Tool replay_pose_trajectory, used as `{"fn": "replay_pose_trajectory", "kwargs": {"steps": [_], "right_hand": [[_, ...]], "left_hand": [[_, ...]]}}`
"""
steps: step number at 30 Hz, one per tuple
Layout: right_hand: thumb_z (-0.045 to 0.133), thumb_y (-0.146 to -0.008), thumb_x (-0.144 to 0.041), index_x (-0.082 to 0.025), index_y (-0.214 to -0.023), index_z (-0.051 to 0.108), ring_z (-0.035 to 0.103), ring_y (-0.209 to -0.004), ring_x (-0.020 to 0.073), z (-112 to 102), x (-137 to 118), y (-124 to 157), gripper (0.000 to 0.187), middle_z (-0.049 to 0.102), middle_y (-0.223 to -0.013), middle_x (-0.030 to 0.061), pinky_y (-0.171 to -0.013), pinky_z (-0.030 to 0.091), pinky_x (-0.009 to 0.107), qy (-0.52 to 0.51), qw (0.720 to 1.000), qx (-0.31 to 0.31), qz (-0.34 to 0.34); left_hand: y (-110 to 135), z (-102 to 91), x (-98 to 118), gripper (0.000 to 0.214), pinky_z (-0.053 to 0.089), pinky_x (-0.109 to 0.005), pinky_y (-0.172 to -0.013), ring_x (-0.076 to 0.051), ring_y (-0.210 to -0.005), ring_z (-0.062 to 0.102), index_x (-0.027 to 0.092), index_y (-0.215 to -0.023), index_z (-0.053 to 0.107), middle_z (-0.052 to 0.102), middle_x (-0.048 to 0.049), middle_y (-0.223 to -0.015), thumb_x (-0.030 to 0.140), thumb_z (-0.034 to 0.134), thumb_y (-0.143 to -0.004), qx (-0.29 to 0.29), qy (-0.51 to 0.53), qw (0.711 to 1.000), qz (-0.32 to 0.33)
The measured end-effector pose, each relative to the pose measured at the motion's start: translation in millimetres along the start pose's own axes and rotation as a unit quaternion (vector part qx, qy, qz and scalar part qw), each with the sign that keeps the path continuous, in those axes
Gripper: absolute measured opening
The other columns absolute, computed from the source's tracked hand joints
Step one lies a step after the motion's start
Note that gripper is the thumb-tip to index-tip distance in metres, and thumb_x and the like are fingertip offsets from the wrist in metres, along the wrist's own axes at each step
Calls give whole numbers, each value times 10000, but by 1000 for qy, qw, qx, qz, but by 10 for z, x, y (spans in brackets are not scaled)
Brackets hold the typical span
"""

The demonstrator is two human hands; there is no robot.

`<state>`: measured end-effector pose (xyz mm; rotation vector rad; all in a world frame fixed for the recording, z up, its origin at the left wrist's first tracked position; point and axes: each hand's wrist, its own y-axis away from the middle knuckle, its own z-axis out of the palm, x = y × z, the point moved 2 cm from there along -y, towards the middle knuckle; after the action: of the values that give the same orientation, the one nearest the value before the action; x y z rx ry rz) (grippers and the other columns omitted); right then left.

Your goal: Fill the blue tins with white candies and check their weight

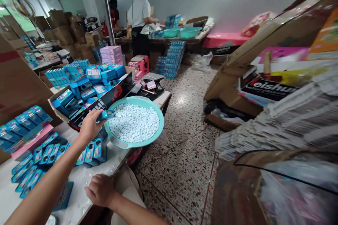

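Packing table (113, 161) — teal basin (137, 100) of white tablets (133, 123) perched at its edge, close so I can reach it; my left hand (89, 128) has its fingers closed round a blue tin (105, 115) at the rim — my right hand (100, 190) curled, empty, near the loose tins (52, 153)

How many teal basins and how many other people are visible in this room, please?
Teal basins: 3
Other people: 2
Total: 5
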<state>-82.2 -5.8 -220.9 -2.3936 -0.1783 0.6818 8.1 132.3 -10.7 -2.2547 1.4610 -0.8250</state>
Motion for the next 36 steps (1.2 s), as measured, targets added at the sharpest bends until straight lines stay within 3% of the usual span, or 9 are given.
{"fn": "replay_pose_trajectory", "kwargs": {"steps": [8, 11, 13, 17, 21, 26, 31, 36], "right_hand": [[542, -794, -369, -191, -554, 536, 502, -543, 143, -16, 5, -2, 299, 548, -552, 7, -507, 349, 270, 4, 1000, -3, 2], [543, -809, -361, -188, -582, 550, 515, -582, 148, -33, 3, 15, 286, 561, -582, 11, -537, 360, 273, -6, 1000, -23, 5], [531, -832, -345, -188, -603, 552, 524, -613, 148, -70, -6, 48, 279, 574, -612, 16, -566, 361, 275, -18, 999, -31, 15], [489, -882, -302, -197, -622, 539, 525, -657, 144, -178, -30, 132, 284, 580, -647, 26, -617, 338, 282, -46, 998, -34, 30], [457, -903, -258, -206, -597, 522, 499, -644, 148, -251, -40, 186, 316, 554, -615, 28, -621, 305, 295, -65, 997, -32, 16], [443, -915, -250, -215, -559, 485, 457, -607, 148, -286, -59, 249, 359, 507, -566, 18, -613, 283, 303, -54, 998, -32, 2], [464, -906, -250, -210, -539, 448, 431, -594, 143, -282, -90, 302, 369, 474, -551, 12, -612, 281, 300, -30, 999, -25, -20], [466, -901, -242, -210, -528, 424, 416, -593, 138, -229, -100, 353, 376, 444, -545, 0, -607, 282, 294, -2, 999, -28, -17]], "left_hand": [[-5, 36, 113, 384, 474, -376, -855, -252, -929, 610, 211, -1049, 635, 663, -76, -1007, 396, 674, -716, 25, 29, 998, -48], [81, -36, 205, 417, 478, -386, -874, -243, -934, 613, 202, -1053, 630, 669, -60, -1000, 382, 704, -684, 65, 108, 985, -119], [243, -143, 259, 409, 501, -368, -841, -222, -903, 624, 195, -1041, 618, 672, -47, -974, 391, 697, -690, 89, 191, 961, -178], [868, -541, 292, 395, 525, -323, -804, -181, -876, 635, 199, -1015, 581, 664, -29, -955, 427, 679, -707, 197, 261, 904, -274], [1787, -1057, 241, 440, 526, -309, -804, -169, -866, 635, 195, -991, 558, 655, -26, -942, 432, 725, -660, 307, 174, 863, -363], [3014, -1552, 192, 409, 527, -284, -765, -145, -793, 622, 183, -907, 549, 632, -13, -851, 409, 747, -629, 409, 61, 784, -463], [3874, -1667, 73, 400, 520, -289, -769, -146, -791, 613, 175, -880, 521, 608, -11, -834, 393, 744, -630, 434, 13, 744, -508], [4153, -1590, -183, 399, 507, -296, -796, -157, -833, 609, 175, -885, 508, 606, -25, -859, 400, 728, -640, 422, 73, 750, -505]]}}
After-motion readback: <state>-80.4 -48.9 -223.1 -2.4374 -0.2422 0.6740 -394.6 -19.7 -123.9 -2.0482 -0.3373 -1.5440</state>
